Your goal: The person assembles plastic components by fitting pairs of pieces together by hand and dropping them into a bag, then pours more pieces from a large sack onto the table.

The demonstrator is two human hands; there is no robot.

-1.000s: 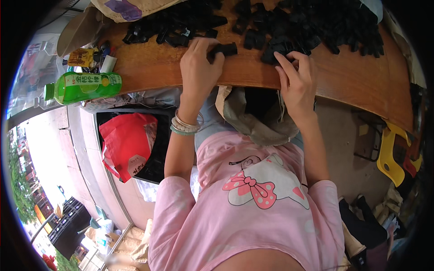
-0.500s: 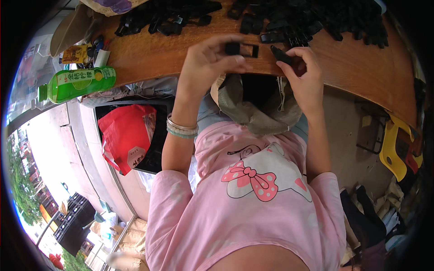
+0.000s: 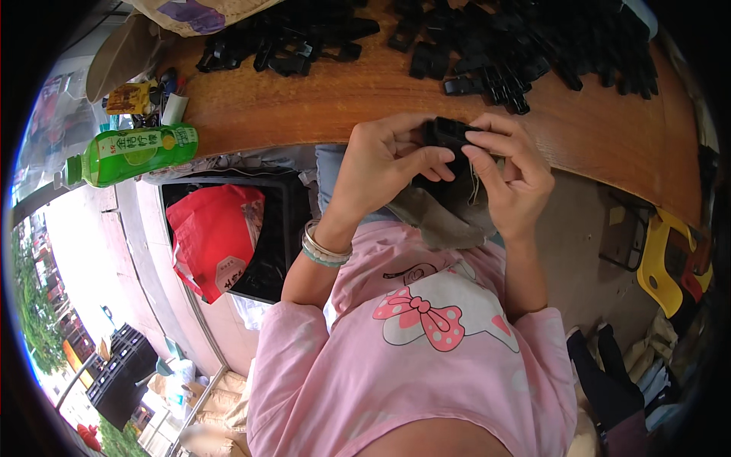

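Note:
My left hand (image 3: 388, 164) and my right hand (image 3: 510, 171) meet over my lap, just below the edge of the wooden table (image 3: 343, 91). Between their fingertips they pinch a small black plastic buckle (image 3: 449, 135); I cannot tell whether it is one piece or two pressed together. A large heap of similar black buckle parts (image 3: 525, 46) covers the far side of the table, with a smaller heap (image 3: 289, 42) to the left. A grey-brown bag (image 3: 442, 217) lies open on my lap under the hands. My left wrist wears bangles.
A green bottle (image 3: 129, 152) lies on its side at the table's left end beside small packets (image 3: 133, 97). A black crate (image 3: 266, 228) with a red bag (image 3: 213, 236) stands by my left knee. A yellow stool (image 3: 662, 266) stands at the right.
Both hands have drawn back from the heap on the table toward my lap, each bringing a black piece, and have come together around the buckle.

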